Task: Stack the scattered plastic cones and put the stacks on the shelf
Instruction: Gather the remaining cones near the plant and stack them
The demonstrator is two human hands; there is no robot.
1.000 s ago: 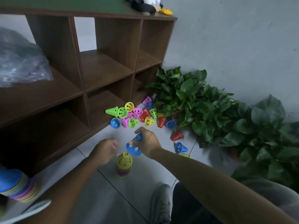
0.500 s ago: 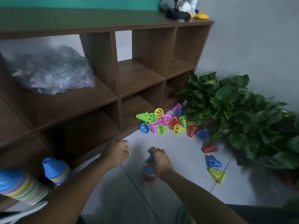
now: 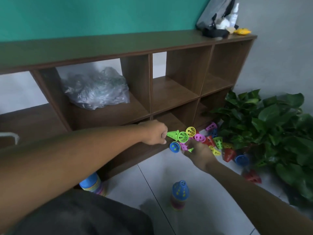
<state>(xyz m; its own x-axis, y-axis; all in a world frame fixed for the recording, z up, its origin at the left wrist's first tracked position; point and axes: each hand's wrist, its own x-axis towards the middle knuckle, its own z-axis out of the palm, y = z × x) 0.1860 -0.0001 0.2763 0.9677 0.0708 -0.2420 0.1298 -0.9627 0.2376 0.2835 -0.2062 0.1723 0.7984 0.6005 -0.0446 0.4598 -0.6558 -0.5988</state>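
Both arms now extended fwd vs. 0.5 s ago: left hand (image 3: 155,133) clenched beside green cone (image 3: 173,134), right hand (image 3: 197,152) in cone pile (image 3: 201,141), grip indeterminate; blue-topped stack (image 3: 179,192) released, upright on floor (image 3: 211,200).

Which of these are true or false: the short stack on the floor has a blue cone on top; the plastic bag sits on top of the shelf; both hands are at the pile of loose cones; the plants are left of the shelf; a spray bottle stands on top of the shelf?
1. The short stack on the floor is topped by a blue cone. True.
2. The plastic bag sits on top of the shelf. False: it lies inside an upper compartment.
3. The left hand and the right hand are both at the pile of loose cones. True.
4. The plants are left of the shelf. False: they stand at its right end.
5. A spray bottle stands on top of the shelf. True.
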